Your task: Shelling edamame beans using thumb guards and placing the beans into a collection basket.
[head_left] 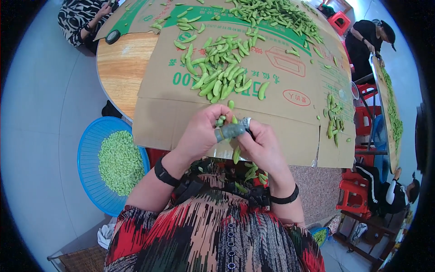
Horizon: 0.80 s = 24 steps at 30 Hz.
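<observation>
Close together over the near edge of the cardboard, both my hands are closed on a green edamame pod [236, 155]. On my left hand [199, 133], one finger wears a greenish translucent cover [230, 132], and small green beans [220, 120] show at the fingertips. A silvery metal band [245, 122] sits on a finger of my right hand [263, 147], which pinches the pod from the other side. The fingers partly hide the pod. Just beyond lies a loose heap of unopened edamame pods [222, 77]. Some pods [253, 174] rest on my lap.
Flattened cardboard [290, 122] covers much of the wooden table [122, 63]. A blue basket [84, 167] of shelled beans stands at left. A bigger pod heap [276, 16] lies at the far side, a smaller one [334, 119] at right. Other people [364, 47] and red stools [353, 195] are around.
</observation>
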Each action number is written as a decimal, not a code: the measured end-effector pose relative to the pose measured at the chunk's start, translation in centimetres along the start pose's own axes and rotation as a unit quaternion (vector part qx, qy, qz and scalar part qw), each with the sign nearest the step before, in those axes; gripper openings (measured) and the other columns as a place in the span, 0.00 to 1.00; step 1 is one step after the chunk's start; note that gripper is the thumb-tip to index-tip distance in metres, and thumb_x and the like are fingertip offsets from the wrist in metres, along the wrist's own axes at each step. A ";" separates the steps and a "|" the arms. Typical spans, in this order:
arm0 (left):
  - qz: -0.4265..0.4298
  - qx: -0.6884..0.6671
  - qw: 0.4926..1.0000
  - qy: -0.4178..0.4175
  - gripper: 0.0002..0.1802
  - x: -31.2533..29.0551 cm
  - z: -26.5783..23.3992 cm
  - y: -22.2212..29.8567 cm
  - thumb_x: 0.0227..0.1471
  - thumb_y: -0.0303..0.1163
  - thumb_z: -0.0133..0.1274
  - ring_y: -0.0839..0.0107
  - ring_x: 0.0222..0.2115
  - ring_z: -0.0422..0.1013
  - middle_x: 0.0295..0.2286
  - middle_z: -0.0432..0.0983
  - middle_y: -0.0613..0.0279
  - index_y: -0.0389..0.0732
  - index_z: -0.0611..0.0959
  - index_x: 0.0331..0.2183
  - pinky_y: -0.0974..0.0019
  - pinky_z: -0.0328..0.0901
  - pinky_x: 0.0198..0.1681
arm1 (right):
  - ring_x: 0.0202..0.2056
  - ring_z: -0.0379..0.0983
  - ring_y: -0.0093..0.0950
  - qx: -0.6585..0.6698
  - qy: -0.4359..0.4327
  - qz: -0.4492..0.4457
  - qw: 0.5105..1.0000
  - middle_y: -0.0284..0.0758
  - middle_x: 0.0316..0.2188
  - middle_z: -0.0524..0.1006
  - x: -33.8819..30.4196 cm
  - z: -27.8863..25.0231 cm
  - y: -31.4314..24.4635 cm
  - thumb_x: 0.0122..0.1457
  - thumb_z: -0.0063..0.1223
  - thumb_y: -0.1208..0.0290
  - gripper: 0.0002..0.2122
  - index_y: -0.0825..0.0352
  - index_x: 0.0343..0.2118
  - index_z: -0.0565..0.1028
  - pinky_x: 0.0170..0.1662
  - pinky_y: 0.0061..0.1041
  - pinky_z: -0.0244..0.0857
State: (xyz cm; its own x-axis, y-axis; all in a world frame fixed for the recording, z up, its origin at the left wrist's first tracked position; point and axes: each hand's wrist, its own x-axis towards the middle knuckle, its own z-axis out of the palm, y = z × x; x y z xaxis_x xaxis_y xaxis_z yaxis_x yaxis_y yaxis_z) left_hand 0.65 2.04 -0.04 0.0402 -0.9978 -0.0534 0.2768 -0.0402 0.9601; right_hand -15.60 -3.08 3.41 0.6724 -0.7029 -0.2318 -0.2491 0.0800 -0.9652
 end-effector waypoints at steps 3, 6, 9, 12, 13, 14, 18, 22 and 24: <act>-0.028 -0.042 0.998 0.033 0.11 -0.4 -0.1 0.6 0.45 0.28 0.59 0.85 0.29 0.64 0.29 0.70 0.72 0.41 0.75 0.32 0.80 0.58 0.31 | 0.16 0.59 0.13 0.030 0.014 0.013 0.999 0.25 0.13 0.66 0.4 0.4 0.3 0.58 0.45 0.70 0.09 0.69 0.24 0.70 0.19 0.18 0.54; 0.031 0.039 0.997 0.066 0.10 -0.7 -0.2 0.5 0.45 0.27 0.58 0.85 0.29 0.65 0.29 0.71 0.72 0.40 0.76 0.32 0.80 0.59 0.31 | 0.16 0.59 0.15 -0.043 0.041 -0.017 0.998 0.28 0.11 0.65 0.7 1.1 0.4 0.57 0.45 0.70 0.09 0.70 0.24 0.70 0.19 0.20 0.55; 0.049 0.054 0.994 0.076 0.09 -0.7 -1.1 -0.3 0.46 0.26 0.57 0.84 0.28 0.65 0.28 0.72 0.71 0.39 0.77 0.33 0.81 0.60 0.31 | 0.15 0.60 0.17 -0.186 0.079 -0.122 0.972 0.29 0.11 0.65 0.9 1.9 0.5 0.57 0.46 0.70 0.09 0.71 0.24 0.70 0.19 0.22 0.57; -0.020 -0.038 0.997 0.063 0.09 -1.0 -1.2 0.7 0.47 0.24 0.55 0.84 0.27 0.65 0.28 0.72 0.70 0.38 0.78 0.34 0.82 0.60 0.31 | 0.15 0.62 0.20 -0.148 0.071 -0.083 0.983 0.32 0.11 0.66 1.1 1.8 1.0 0.56 0.47 0.70 0.09 0.70 0.25 0.71 0.20 0.24 0.58; -0.019 -0.040 0.997 0.063 0.09 -1.0 -1.2 0.7 0.47 0.24 0.55 0.84 0.27 0.65 0.28 0.72 0.70 0.38 0.78 0.34 0.82 0.60 0.31 | 0.15 0.63 0.23 -0.118 0.041 -0.050 0.991 0.34 0.12 0.67 1.1 1.3 0.7 0.55 0.48 0.70 0.08 0.70 0.26 0.72 0.21 0.25 0.58; -0.020 -0.049 0.996 0.068 0.09 -1.1 -1.1 0.6 0.47 0.23 0.53 0.84 0.26 0.65 0.27 0.73 0.71 0.38 0.79 0.35 0.80 0.60 0.30 | 0.15 0.64 0.25 -0.086 0.010 -0.018 0.996 0.36 0.12 0.67 1.1 1.0 0.6 0.54 0.49 0.70 0.07 0.69 0.27 0.72 0.21 0.25 0.59; -0.023 -0.012 0.997 0.076 0.12 -1.6 -1.5 0.8 0.48 0.19 0.47 0.84 0.25 0.64 0.26 0.73 0.71 0.39 0.81 0.36 0.78 0.61 0.29 | 0.16 0.68 0.29 -0.220 0.112 -0.100 0.964 0.39 0.13 0.70 2.1 -0.1 -1.0 0.53 0.50 0.69 0.07 0.68 0.30 0.73 0.21 0.28 0.61; -0.010 0.072 0.996 0.054 0.12 -1.8 -1.6 0.7 0.49 0.18 0.44 0.83 0.25 0.65 0.26 0.72 0.70 0.37 0.80 0.36 0.77 0.62 0.30 | 0.23 0.71 0.42 -0.536 0.101 -0.134 0.827 0.44 0.18 0.73 4.3 -1.0 -0.2 0.51 0.49 0.68 0.07 0.64 0.32 0.73 0.24 0.39 0.64; 0.019 0.179 0.980 -0.080 0.15 -2.4 -1.2 1.6 0.48 0.16 0.42 0.83 0.25 0.64 0.26 0.71 0.71 0.37 0.80 0.36 0.76 0.63 0.30 | 0.22 0.71 0.42 -0.537 0.094 -0.139 0.826 0.43 0.17 0.73 4.5 -0.7 -0.6 0.52 0.48 0.68 0.07 0.63 0.33 0.73 0.25 0.39 0.64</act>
State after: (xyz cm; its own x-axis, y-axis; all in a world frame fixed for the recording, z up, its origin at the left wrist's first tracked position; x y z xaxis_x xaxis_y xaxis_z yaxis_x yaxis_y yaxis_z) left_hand 2.15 4.42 1.30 -0.1153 -0.9933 0.0007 -0.0782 0.0098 0.9969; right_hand -12.95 -6.80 3.00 0.7134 -0.6934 0.1012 -0.6458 -0.7067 -0.2892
